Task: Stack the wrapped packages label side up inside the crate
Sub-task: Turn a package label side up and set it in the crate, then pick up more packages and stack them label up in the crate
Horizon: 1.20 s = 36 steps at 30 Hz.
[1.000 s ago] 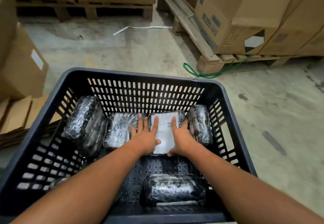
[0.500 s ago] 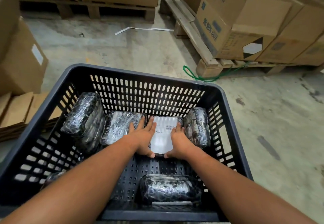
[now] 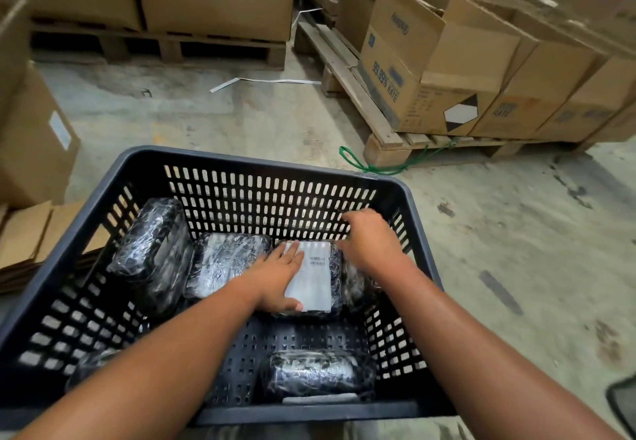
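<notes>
A black slotted crate (image 3: 241,159) stands on the floor and holds several black packages in clear wrap. In the far row one package (image 3: 314,283) lies flat with its white barcode label up. My left hand (image 3: 275,279) rests flat on its left part, thumb at its near edge. My right hand (image 3: 373,243) is over the right-hand package (image 3: 358,286) by the crate's right wall, fingers curled over its top, and hides most of it. Another package (image 3: 225,264) lies flat to the left, and one (image 3: 151,250) leans on the left wall. One more (image 3: 316,374) lies near the front wall.
A further wrapped package (image 3: 91,365) shows partly at the crate's near left corner. Cardboard boxes on wooden pallets (image 3: 382,136) stand at the back and right. A box (image 3: 34,143) and flattened cardboard (image 3: 31,236) are at the left. A green cord (image 3: 364,166) lies behind the crate.
My right hand has left the labelled package and moved right and up onto the package by the right wall. My left hand has stayed on the labelled package, spread flatter.
</notes>
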Each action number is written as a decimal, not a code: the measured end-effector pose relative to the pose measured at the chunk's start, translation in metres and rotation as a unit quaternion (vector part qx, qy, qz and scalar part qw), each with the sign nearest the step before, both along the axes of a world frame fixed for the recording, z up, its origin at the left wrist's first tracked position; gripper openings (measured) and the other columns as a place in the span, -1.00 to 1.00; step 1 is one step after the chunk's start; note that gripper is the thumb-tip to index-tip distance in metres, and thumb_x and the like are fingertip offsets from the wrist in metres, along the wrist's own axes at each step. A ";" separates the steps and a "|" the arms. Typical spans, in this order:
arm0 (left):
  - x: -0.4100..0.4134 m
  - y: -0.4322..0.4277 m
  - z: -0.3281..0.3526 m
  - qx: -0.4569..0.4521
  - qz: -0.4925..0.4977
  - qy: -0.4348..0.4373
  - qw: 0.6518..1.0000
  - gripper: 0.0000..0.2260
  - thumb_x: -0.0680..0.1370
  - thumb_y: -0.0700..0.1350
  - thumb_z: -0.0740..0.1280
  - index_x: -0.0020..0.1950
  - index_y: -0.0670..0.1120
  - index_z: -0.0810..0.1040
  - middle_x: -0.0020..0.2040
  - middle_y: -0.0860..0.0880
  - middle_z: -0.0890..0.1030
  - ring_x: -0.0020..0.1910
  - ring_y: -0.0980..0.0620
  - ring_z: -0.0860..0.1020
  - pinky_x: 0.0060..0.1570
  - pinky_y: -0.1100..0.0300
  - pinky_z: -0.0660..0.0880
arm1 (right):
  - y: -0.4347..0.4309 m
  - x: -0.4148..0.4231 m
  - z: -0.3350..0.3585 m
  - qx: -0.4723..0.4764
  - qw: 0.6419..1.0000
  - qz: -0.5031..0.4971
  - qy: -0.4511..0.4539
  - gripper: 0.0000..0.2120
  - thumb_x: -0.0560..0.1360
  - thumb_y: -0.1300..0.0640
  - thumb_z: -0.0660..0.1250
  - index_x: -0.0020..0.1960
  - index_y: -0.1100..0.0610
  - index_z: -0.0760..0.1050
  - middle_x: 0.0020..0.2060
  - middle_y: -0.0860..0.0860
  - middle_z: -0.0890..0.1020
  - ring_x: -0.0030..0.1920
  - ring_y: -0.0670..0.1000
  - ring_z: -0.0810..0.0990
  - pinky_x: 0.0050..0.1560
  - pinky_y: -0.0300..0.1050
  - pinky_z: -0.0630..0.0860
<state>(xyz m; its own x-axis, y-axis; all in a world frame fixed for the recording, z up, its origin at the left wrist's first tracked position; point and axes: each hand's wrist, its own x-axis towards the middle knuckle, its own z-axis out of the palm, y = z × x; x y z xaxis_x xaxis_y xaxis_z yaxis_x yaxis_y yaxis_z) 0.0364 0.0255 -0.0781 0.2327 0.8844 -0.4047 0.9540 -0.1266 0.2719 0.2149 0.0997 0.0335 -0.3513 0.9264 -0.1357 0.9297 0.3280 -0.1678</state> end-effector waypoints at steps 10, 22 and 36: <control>0.011 0.001 -0.006 -0.043 -0.028 0.026 0.998 -0.06 0.56 0.04 0.40 0.60 -0.11 -0.28 0.54 -0.04 -0.41 0.56 -0.15 -0.32 0.56 -0.08 -0.04 | -0.008 0.023 -0.007 -0.125 0.988 -0.053 0.072 -0.24 0.50 -0.07 0.54 0.59 0.08 0.32 0.44 0.21 0.34 0.42 0.21 0.42 0.49 0.01 0.34; 0.003 0.004 -0.004 -0.022 -0.010 -0.061 0.998 -0.02 0.49 0.12 0.47 0.64 -0.08 -0.15 0.60 0.02 -0.27 0.59 -0.09 -0.23 0.56 -0.10 0.00 | -0.010 0.021 -0.012 -0.158 0.973 -0.103 0.136 -0.26 0.54 0.05 0.44 0.65 -0.06 0.22 0.39 0.16 0.56 0.21 0.17 0.64 0.24 -0.04 0.58; 0.031 -0.011 0.109 0.268 0.011 -0.334 0.904 0.04 0.42 0.15 0.54 0.62 0.21 -0.17 0.62 0.11 0.16 0.55 0.14 0.22 0.49 0.04 0.28 | 0.001 0.015 0.089 -0.275 0.796 -0.192 0.504 -0.29 0.54 0.19 0.49 0.62 0.10 0.30 0.50 0.05 0.50 -0.22 0.13 0.79 -0.37 0.09 0.71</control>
<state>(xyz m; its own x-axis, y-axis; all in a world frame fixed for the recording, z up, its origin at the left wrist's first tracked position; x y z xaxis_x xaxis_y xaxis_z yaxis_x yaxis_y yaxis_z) 0.0676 0.0147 0.0312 0.2474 0.9188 0.3076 0.6038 -0.3945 0.6926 0.2302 0.1011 0.1222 -0.2437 0.8894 -0.3868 0.2464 -0.3289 -0.9116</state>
